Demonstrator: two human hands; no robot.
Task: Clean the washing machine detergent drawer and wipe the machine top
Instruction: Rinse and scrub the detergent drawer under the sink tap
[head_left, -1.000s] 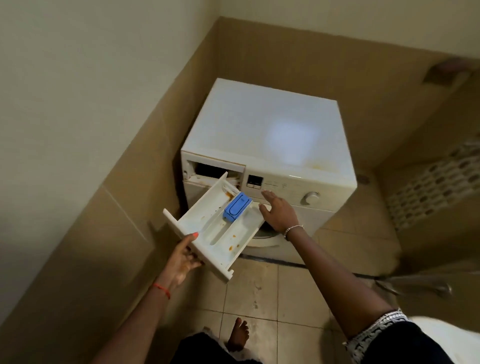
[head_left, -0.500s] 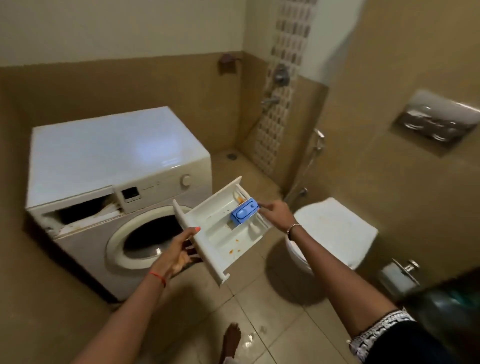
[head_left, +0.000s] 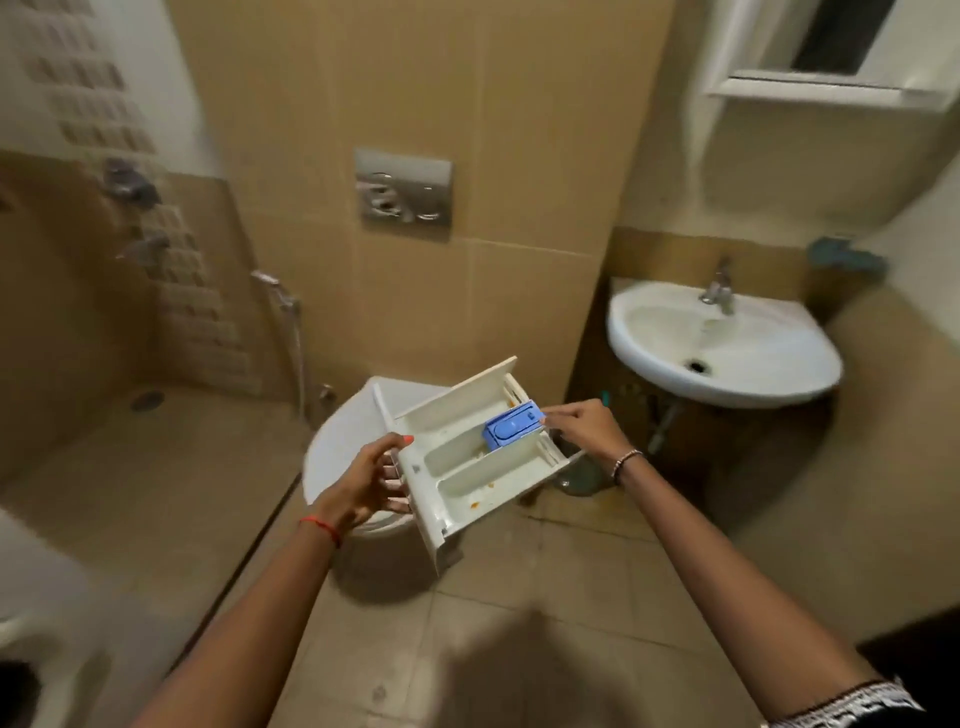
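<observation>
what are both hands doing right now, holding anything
Left hand: closed on the front end of the detergent drawer, carrying it.
Right hand: gripping the drawer's far end, fingertips beside the blue insert.

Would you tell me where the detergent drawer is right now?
In the head view the detergent drawer sits centre frame, held between the left hand and right hand above the toilet, left of the sink.

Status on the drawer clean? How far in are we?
Done: detergent drawer is out of the machine, carried by left hand and right hand. In hand: moving it, with the sink ahead-right. Left: orange residue remains in the compartments, so no washing yet; machine top is out of view.
</observation>
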